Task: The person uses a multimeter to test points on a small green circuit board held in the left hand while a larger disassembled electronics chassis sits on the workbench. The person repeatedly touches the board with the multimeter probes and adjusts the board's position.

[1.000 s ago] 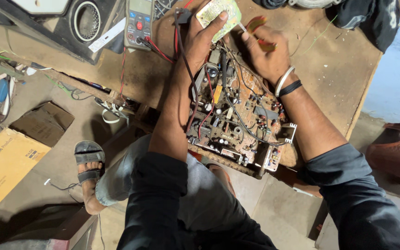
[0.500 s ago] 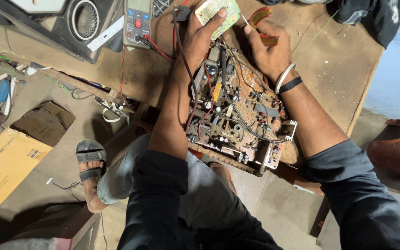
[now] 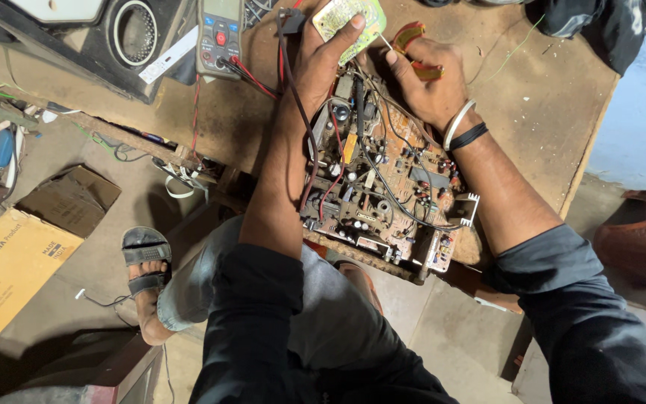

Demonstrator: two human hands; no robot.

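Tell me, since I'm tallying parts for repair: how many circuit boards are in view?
2: a small green board in the left hand, and the large chassis board on the bench. Others may be hidden.

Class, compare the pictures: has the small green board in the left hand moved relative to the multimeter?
No. The small green board stays just right of the multimeter, held in the left hand above the big circuit board.

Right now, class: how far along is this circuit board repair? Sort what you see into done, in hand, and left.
Done: large circuit board bared on bench, multimeter beside it. In hand: left hand holds small green board; right hand works an orange-handled tool. Left: wires still loose, board uncased.
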